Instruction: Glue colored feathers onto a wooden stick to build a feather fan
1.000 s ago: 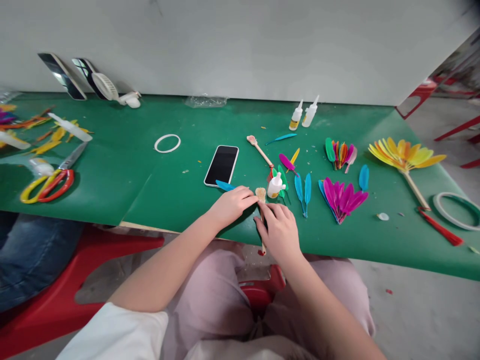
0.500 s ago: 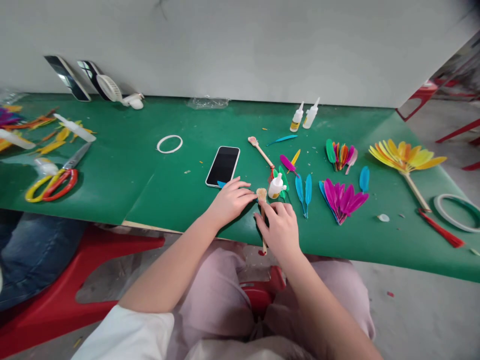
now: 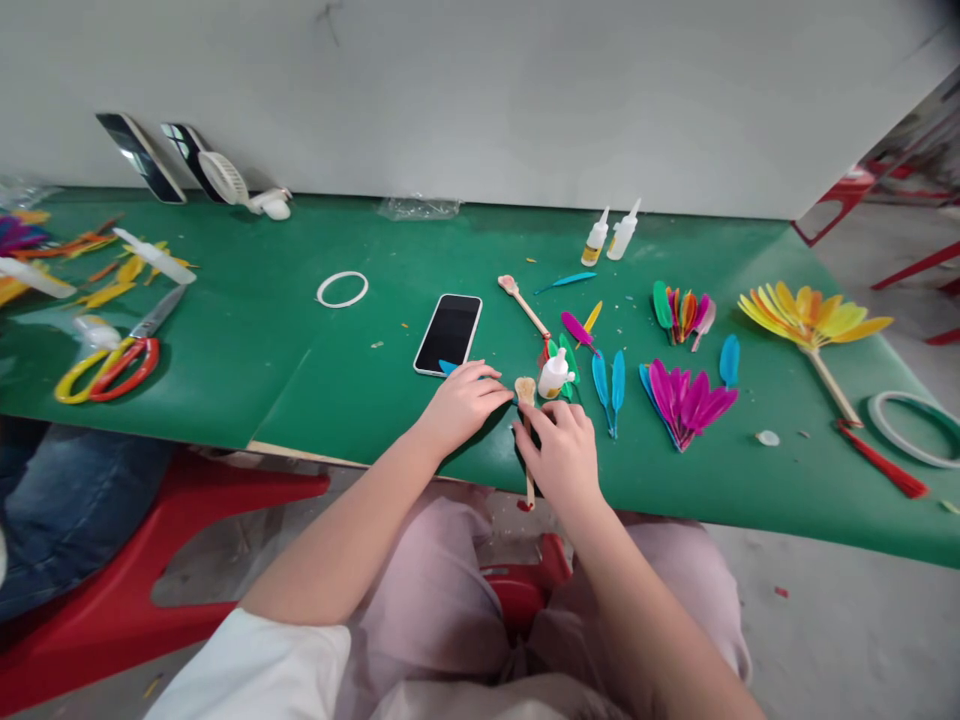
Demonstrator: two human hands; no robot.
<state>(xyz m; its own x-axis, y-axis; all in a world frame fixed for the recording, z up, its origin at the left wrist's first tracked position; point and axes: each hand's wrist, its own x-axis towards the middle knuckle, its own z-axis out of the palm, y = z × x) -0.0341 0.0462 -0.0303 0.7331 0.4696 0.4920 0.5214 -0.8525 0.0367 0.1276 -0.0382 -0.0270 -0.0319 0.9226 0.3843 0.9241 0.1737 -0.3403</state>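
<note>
My left hand point(image 3: 466, 405) pinches a blue feather point(image 3: 448, 367); its vane sticks out behind my fingers and its quill end reaches the head of a wooden fan handle point(image 3: 525, 388). My right hand point(image 3: 561, 445) is closed over that handle, fingertips at the neck below the pale, rounded head. The handle points toward me, its lower end at the table's front edge. Just beyond my right hand stands a small white glue bottle point(image 3: 553, 374), in front of green feathers point(image 3: 565, 352). Two blue feathers point(image 3: 609, 392) lie to the right.
A phone point(image 3: 448, 334) lies beyond my left hand. Magenta feathers point(image 3: 688, 402) and a yellow feather fan point(image 3: 814, 318) are at right. Another wooden handle point(image 3: 523, 304) and two glue bottles point(image 3: 609, 236) are farther back. Scissors point(image 3: 120, 358) lie left, near a seated person's leg point(image 3: 82, 510).
Both hands keep nearly the same place, with the feather quill still at the handle's head. The whole view has shifted very slightly.
</note>
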